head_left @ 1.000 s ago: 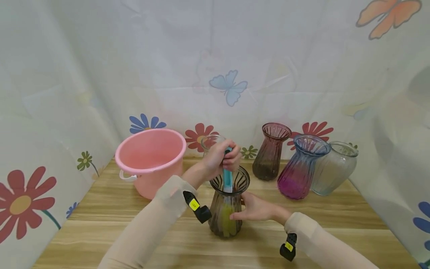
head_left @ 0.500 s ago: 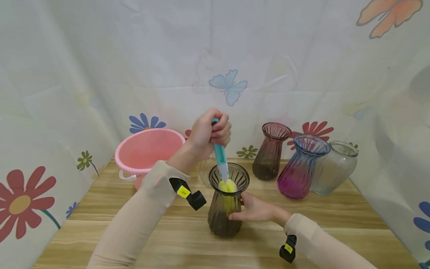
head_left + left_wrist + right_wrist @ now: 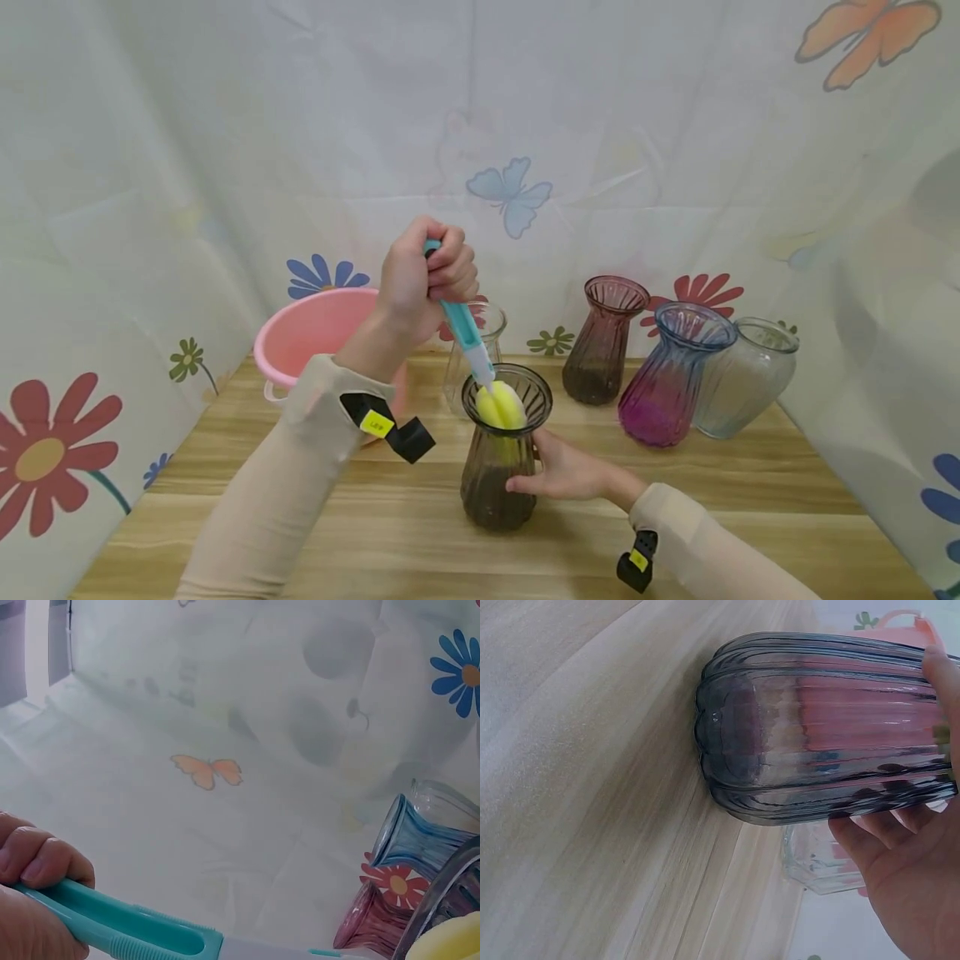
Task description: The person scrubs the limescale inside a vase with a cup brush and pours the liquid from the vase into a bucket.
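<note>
My left hand [image 3: 430, 275] grips the teal handle of a sponge brush [image 3: 467, 333], which tilts down to the right into a dark grey ribbed glass vase [image 3: 491, 492]. The brush's yellow sponge head [image 3: 501, 406] sits in the flared mouth of the vase, partly above the rim. My right hand [image 3: 573, 471] holds the vase from its right side, thumb across the front and fingers behind. In the left wrist view the handle [image 3: 142, 922] lies in my curled fingers. The right wrist view shows the ribbed vase [image 3: 817, 727] between my thumb and fingers, its base on the table.
A pink bucket [image 3: 300, 333] stands at the back left, partly behind my left arm. Behind the grey vase is a clear glass vase [image 3: 491, 321]. To the right stand a reddish-brown vase [image 3: 597, 350], a blue-and-purple vase [image 3: 667, 383] and a clear, rounded vase [image 3: 753, 383].
My left hand has moved up and to the left, drawing the sponge head from deep in the vase up to its mouth. My right hand has stayed on the vase.
</note>
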`<state>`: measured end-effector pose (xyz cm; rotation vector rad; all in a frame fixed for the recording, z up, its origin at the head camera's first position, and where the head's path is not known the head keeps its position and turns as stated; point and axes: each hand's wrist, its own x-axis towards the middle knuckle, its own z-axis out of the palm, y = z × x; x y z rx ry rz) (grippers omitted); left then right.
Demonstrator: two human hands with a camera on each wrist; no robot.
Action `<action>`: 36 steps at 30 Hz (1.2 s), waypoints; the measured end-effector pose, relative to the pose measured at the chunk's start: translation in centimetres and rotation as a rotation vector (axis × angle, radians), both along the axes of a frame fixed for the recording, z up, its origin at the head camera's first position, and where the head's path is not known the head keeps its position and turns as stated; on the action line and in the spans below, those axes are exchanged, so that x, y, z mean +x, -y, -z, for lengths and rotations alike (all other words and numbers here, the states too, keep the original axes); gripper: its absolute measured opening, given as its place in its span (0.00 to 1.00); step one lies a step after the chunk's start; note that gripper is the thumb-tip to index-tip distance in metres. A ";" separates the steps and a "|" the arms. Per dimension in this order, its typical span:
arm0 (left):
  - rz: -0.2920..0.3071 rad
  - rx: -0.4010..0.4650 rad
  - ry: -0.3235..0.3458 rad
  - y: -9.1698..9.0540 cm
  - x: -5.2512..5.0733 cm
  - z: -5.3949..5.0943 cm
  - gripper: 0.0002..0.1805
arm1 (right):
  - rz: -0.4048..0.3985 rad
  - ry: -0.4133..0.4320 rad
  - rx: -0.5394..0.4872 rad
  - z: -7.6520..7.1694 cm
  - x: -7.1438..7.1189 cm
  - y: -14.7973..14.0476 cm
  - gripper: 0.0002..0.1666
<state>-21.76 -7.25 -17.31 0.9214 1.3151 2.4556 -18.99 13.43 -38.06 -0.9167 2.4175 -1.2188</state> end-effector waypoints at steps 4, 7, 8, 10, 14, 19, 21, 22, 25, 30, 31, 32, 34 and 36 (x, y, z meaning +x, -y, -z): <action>0.011 0.057 -0.008 0.8 0.3 -0.8 0.21 | -0.004 -0.001 -0.003 0.3 -0.1 -0.1 0.47; -0.006 0.094 -0.050 1.7 0.6 -1.9 0.21 | 0.001 0.005 -0.007 0.7 -0.3 -0.3 0.48; -0.015 0.121 -0.062 2.2 0.7 -2.4 0.21 | 0.005 0.008 -0.010 0.8 -0.4 -0.3 0.48; -0.020 0.210 -0.053 3.5 1.1 -3.3 0.20 | 0.019 0.014 -0.009 1.0 -0.5 -0.5 0.48; -0.020 0.422 0.017 6.9 1.9 -4.5 0.19 | 0.036 0.028 -0.009 1.4 -0.7 -0.7 0.47; -0.092 0.609 0.108 10.9 2.6 -3.1 0.20 | 0.049 0.046 0.000 1.5 -0.6 -0.8 0.45; -0.109 0.667 0.126 12.4 2.8 -2.0 0.20 | 0.053 0.060 0.003 1.5 -0.5 -0.7 0.45; -0.112 0.688 0.130 13.1 2.9 -1.5 0.20 | 0.059 0.064 0.004 1.6 -0.5 -0.6 0.45; -0.109 0.709 0.122 14.7 3.0 -0.5 0.20 | 0.064 0.076 -0.004 1.7 -0.5 -0.5 0.45; -0.055 0.601 0.093 16.4 3.0 0.3 0.19 | 0.061 0.073 -0.015 1.7 -0.5 -0.4 0.46; -0.033 0.550 0.093 16.5 2.9 0.5 0.19 | 0.063 0.069 -0.014 1.7 -0.4 -0.4 0.46; -0.034 0.469 0.077 16.3 2.7 0.7 0.20 | 0.064 0.068 -0.013 1.7 -0.4 -0.5 0.45; -0.019 0.282 0.043 15.8 2.2 1.3 0.22 | 0.066 0.069 -0.016 1.7 -0.4 -0.5 0.45; -0.034 0.071 0.012 15.0 1.6 2.0 0.23 | 0.067 0.075 -0.022 1.7 -0.4 -0.6 0.45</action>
